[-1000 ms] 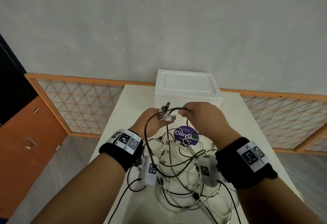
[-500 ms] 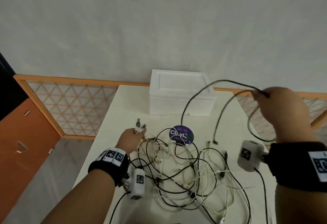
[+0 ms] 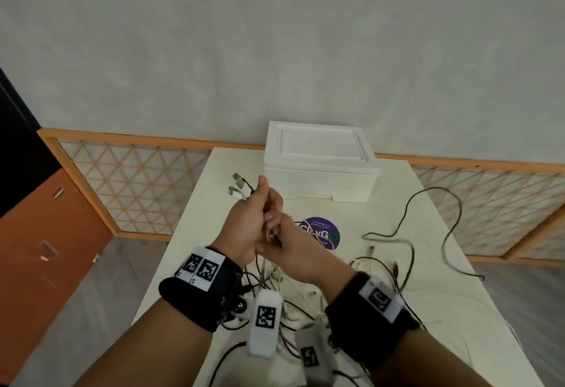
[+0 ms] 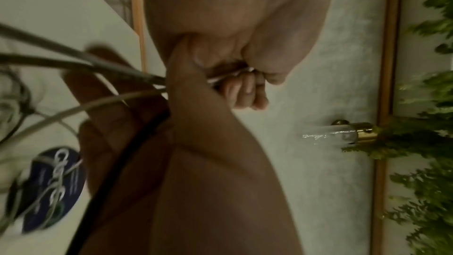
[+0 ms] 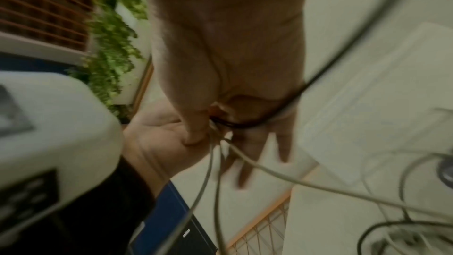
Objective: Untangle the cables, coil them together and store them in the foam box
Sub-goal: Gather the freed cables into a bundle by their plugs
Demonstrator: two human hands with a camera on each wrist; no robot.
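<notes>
My left hand (image 3: 260, 203) is raised over the table and grips a bunch of cable ends, whose plugs (image 3: 239, 185) stick out above the fist. The right hand (image 3: 275, 235) sits against it from the right and pinches the same strands just below. In the left wrist view the left hand (image 4: 242, 82) has its fingers curled round white and grey cables (image 4: 98, 67). The right wrist view has the right hand (image 5: 213, 121) with its thumb pressed on the strands and a black cable (image 5: 343, 49) crossing its fingers. The cable tangle (image 3: 293, 292) lies under my wrists. The white foam box (image 3: 321, 157) stands behind, lid on.
A loose dark cable (image 3: 406, 212) lies in loops on the right side of the table. A round purple sticker (image 3: 321, 233) is stuck on the table in front of the box. A wooden lattice rail (image 3: 137, 178) runs behind the table, with its edges close on both sides.
The right hand, which had drawn a dark cable high out to the right, has come back to the left hand. That cable now lies on the table. The left hand has risen.
</notes>
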